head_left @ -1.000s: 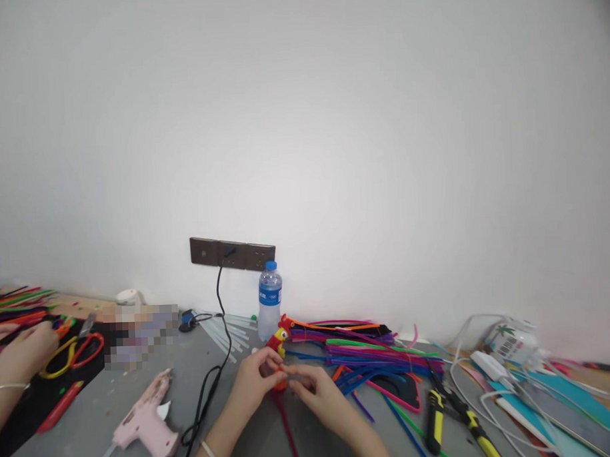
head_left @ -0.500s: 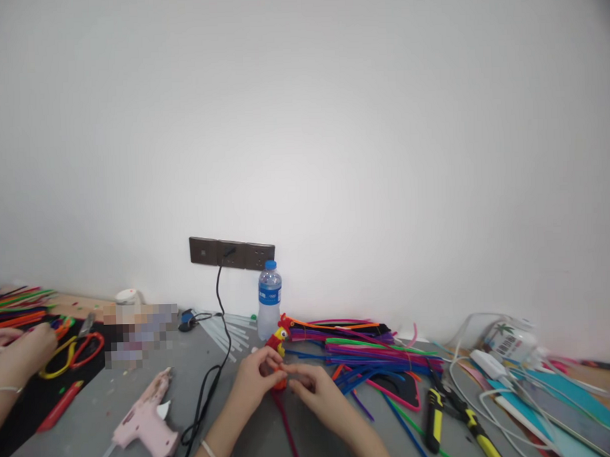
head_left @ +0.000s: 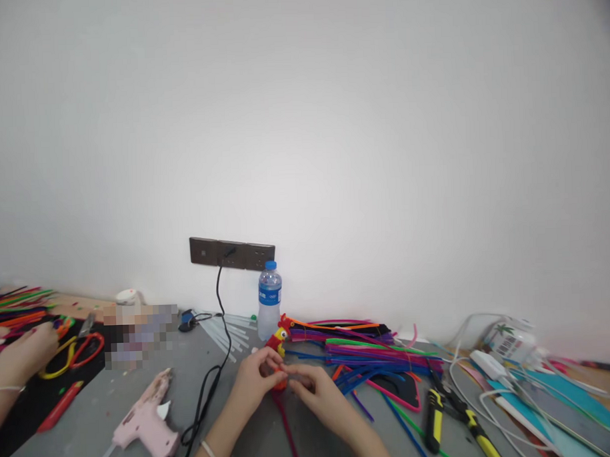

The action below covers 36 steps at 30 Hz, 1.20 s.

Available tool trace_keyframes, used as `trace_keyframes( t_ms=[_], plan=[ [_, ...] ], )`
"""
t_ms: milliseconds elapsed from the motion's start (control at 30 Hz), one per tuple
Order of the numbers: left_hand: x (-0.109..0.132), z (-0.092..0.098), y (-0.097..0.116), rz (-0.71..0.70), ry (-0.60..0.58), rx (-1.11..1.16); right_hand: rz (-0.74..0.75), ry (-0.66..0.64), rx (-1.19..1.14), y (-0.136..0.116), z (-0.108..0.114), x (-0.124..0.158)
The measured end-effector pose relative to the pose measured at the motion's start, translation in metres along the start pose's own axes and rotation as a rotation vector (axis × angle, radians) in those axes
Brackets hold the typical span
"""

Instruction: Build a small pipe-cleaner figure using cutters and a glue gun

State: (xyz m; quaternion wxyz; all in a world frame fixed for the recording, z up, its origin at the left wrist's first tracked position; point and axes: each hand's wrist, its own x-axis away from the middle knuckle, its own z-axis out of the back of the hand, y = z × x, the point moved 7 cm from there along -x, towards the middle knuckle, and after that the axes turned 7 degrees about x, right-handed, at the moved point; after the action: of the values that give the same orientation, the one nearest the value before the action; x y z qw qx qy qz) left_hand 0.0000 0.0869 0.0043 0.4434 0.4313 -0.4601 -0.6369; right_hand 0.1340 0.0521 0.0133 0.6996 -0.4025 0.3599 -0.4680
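Note:
A small red and yellow pipe-cleaner bird (head_left: 279, 340) with a round white eye stands upright between my hands. My left hand (head_left: 255, 382) is closed round its body, thumb and forefinger pressed together. My right hand (head_left: 315, 391) pinches at the bird's lower part, its fingertips meeting those of the left. An orange-red patch shows under the fingers, but the exact grip is hidden. From there a dark red pipe cleaner (head_left: 288, 426) runs down toward me over the grey tabletop (head_left: 252, 440).
Behind the bird stands a water bottle (head_left: 270, 300). A pink glue gun (head_left: 146, 421) with its black cord lies left, pipe cleaners (head_left: 379, 352) and yellow-black pliers (head_left: 434, 420) right. At far left a co-worker's hands (head_left: 26, 355) work near scissors (head_left: 86, 349) and a red cutter (head_left: 61, 405).
My hands and the bird stay almost in place. The dark red pipe cleaner's upper end has shifted slightly. At far left the co-worker's hands have moved a little.

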Motion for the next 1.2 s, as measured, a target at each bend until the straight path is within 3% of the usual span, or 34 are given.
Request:
trace_keyframes(
  t_ms=[833, 1200],
  plan=[
    [0.0001, 0.0024, 0.0042, -0.015, 0.009, -0.029, -0.007, 0.005, 0.106, 0.0025, 0.0012, 0.0012],
    [-0.0008, 0.0004, 0.0003, 0.008, 0.011, 0.020, 0.068, 0.024, 0.149, -0.0044, 0.0044, 0.0002]
  ],
)
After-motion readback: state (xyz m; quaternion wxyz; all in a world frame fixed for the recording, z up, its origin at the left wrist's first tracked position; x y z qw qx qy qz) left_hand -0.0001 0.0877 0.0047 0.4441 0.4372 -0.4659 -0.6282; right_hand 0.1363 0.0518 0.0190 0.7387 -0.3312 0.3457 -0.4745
